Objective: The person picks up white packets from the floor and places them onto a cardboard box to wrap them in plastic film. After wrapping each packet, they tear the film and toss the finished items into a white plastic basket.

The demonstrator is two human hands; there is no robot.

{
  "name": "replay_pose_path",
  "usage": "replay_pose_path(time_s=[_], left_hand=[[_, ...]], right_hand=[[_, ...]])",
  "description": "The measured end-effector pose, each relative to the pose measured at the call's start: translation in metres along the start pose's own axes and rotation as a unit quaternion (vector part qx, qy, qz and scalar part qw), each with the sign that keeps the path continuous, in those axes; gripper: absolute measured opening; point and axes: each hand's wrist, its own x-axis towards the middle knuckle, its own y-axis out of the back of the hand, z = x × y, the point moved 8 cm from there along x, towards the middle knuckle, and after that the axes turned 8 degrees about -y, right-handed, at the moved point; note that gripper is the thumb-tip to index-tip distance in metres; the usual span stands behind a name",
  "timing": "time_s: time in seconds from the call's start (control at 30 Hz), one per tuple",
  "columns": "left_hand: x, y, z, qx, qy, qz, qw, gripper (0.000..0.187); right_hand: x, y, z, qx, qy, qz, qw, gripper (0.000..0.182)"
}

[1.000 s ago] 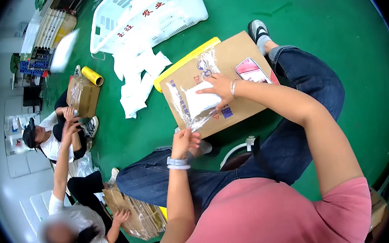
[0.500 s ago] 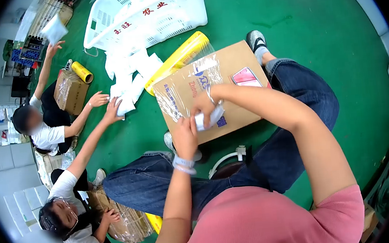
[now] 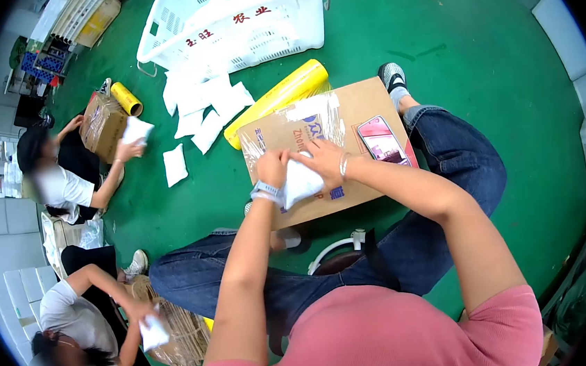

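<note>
A white packet (image 3: 301,183), pillow-shaped, lies on the cardboard box (image 3: 368,166) in front of me. My left hand (image 3: 274,168), a pale watch at its wrist, has its fingers closed at the packet's upper left edge. From the other side my right hand (image 3: 326,158), with a bracelet, grips the packet's upper right edge, fingers partly stretched over it. Clear film covers part of the box top. A phone (image 3: 382,140) with a lit screen rests on the box, right of my right hand.
Behind the box lies a yellow roll (image 3: 279,100). White packets (image 3: 213,106) are heaped on the green floor beside it, below a white crate (image 3: 238,38). Two people work at the left, each holding a packet near a box (image 3: 103,126).
The packet between my hands was bunched under my right hand and now shows broader. The far person's raised packet has come down; the nearer person's arm has drawn back from the pile with a packet.
</note>
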Motion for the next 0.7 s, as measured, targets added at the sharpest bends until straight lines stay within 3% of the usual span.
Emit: replay_pose_path(time_s=[0.07,0.1,0.13,0.17,0.2,0.23,0.27,0.33,0.37,0.4,0.47,0.5,0.53,0.57,0.6,0.63,0.67,0.7], left_hand=[[-0.022,-0.003,0.013,-0.009,-0.018,-0.073,0.997,0.030],[-0.035,-0.007,0.019,-0.020,-0.043,-0.113,0.992,0.034],[-0.051,0.000,0.035,-0.043,-0.008,-0.197,0.980,0.039],[-0.067,-0.007,0.035,-0.111,-0.031,-0.216,0.970,0.046],[-0.084,-0.012,0.032,-0.124,0.010,-0.285,0.951,0.051],[-0.094,-0.017,0.025,-0.224,0.055,-0.332,0.915,0.056],[-0.104,-0.022,0.021,-0.319,0.102,-0.375,0.864,0.060],[-0.106,-0.029,0.006,-0.522,0.206,-0.301,0.771,0.069],[-0.105,-0.011,0.010,-0.499,0.256,-0.325,0.761,0.076],[-0.103,-0.021,-0.015,-0.530,0.338,-0.281,0.726,0.080],[-0.103,-0.030,-0.030,-0.598,0.397,-0.309,0.624,0.090],[-0.099,-0.029,-0.030,-0.596,0.392,-0.308,0.630,0.090],[-0.096,-0.026,-0.044,-0.517,0.406,-0.251,0.711,0.087],[-0.094,-0.016,-0.051,-0.430,0.416,-0.190,0.779,0.084],[-0.096,-0.016,-0.036,-0.427,0.416,-0.192,0.779,0.084],[-0.066,0.018,-0.007,-0.187,0.141,-0.091,0.968,0.083],[-0.062,0.042,0.053,0.084,-0.162,0.023,0.983,0.085],[-0.063,0.039,0.068,0.084,-0.162,0.016,0.983,0.085]], right_hand=[[-0.016,-0.010,-0.001,0.060,0.028,0.038,0.997,0.103],[-0.027,-0.016,-0.005,0.109,0.003,-0.044,0.993,0.103],[-0.041,-0.019,-0.010,0.159,-0.024,-0.126,0.979,0.102],[-0.053,-0.020,-0.016,0.243,-0.009,-0.141,0.960,0.100],[-0.062,-0.019,-0.021,0.328,0.005,-0.156,0.932,0.097],[-0.066,-0.023,-0.018,0.338,-0.019,-0.188,0.922,0.093],[-0.059,-0.027,-0.012,0.382,0.018,-0.131,0.914,0.086],[-0.043,-0.014,0.000,0.390,0.057,-0.072,0.916,0.068],[-0.031,-0.014,0.013,0.400,0.028,-0.081,0.912,0.054],[-0.021,-0.015,0.025,0.407,0.000,-0.089,0.909,0.041],[-0.006,-0.018,0.035,0.374,-0.038,-0.063,0.924,0.031],[0.003,-0.015,0.047,0.340,-0.079,-0.032,0.937,0.023],[0.009,-0.017,0.048,0.339,-0.079,-0.025,0.937,0.023],[0.013,-0.008,0.042,0.229,-0.075,0.039,0.970,0.022],[0.015,-0.002,0.035,0.117,-0.071,0.099,0.986,0.025],[0.022,-0.002,0.035,0.121,-0.073,0.096,0.985,0.025],[0.031,-0.009,0.041,0.108,-0.098,0.041,0.989,0.025],[0.041,-0.016,0.047,0.095,-0.123,-0.015,0.988,0.025]])
